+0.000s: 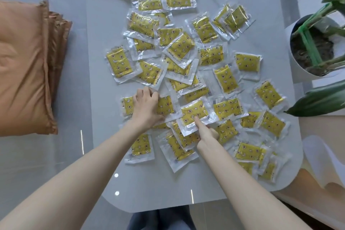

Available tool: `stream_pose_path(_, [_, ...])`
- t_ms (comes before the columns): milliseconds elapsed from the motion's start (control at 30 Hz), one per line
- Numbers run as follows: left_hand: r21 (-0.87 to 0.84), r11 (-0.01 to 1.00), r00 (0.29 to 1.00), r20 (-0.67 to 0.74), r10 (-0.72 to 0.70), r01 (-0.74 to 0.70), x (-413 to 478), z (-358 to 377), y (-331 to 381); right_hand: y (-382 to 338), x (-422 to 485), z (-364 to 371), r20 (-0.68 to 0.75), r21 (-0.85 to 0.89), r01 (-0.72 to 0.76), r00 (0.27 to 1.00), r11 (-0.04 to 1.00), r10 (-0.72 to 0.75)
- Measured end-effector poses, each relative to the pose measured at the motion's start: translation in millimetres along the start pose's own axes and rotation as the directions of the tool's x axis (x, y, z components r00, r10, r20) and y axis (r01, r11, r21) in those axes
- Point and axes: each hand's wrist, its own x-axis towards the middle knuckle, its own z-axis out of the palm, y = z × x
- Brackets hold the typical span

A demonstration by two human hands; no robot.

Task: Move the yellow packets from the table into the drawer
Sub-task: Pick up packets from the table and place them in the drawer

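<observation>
Head view looks down on a table [186, 183] strewn with yellow packets [180, 46], many overlapping; none has gone anywhere yet, and no drawer is in sight. The left hand [146, 103] lies on top of a flat packet [165, 105] near the front of the spread, its fingers bent over the far edge. Whether they have hold of it or only press on it, I cannot tell. The right hand [206, 132] has its forefinger laid straight on a tilted packet [194, 111] just beside, with the other fingers tucked at the near edge, so it appears to pinch that edge from above and below.

The step in hand looks like gathering a first batch. It would go best by sliding neighbours together into one stack, seams lined up. Grip the clear plastic border rather than the slick yellow middle, as loose wrappers will likely slip off each other if too many are lifted at once.

The tilted packet's long axis runs from near left to far right, its far-right end pointing toward the middle of the heap. The flat packet's long axis lies straight across, left to right. A tan cushion [24, 65] sits off to the left and a potted plant [313, 46] to the right.
</observation>
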Motion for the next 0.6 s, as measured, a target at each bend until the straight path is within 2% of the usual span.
stream_pose_path(100, [-0.009,0.999,0.999,-0.009,-0.048,0.048,-2,-3,3,-4,-4,-8,0.098,-0.012,0.096,0.991,0.995,-0.094])
stream_pose_path(167, [-0.08,0.993,0.996,-0.015,-0.087,0.086,-4,-7,2,-10,-12,-15,0.142,-0.049,0.25,0.96,0.967,-0.242])
stream_pose_path(233, [-0.269,0.955,0.99,-0.031,-0.135,0.122,-9,-10,-2,-16,-16,-23,0.204,-0.142,0.427,0.896,0.893,-0.396])
stream_pose_path(300, [-0.437,0.885,0.981,-0.028,-0.194,0.162,-15,-14,-8,-22,-17,-32,0.314,-0.249,0.561,0.818,0.789,-0.482])
stream_pose_path(367, [-0.548,0.814,0.969,-0.027,-0.246,0.192,-21,-22,-13,-27,-16,-37,0.429,-0.386,0.65,0.755,0.655,-0.496])
stream_pose_path(467, [-0.716,0.655,0.941,0.009,-0.337,0.241,-34,-34,-20,-31,-16,-38,0.6,-0.581,0.741,0.669,0.337,-0.439])
stream_pose_path(500, [-0.752,0.61,0.933,0.022,-0.359,0.252,-39,-35,-23,-31,-16,-36,0.639,-0.594,0.755,0.652,0.277,-0.409])
stream_pose_path(600, [-0.821,0.498,0.924,0.088,-0.371,0.278,-53,-29,-34,-32,-18,-26,0.68,-0.627,0.753,0.655,0.202,-0.33])
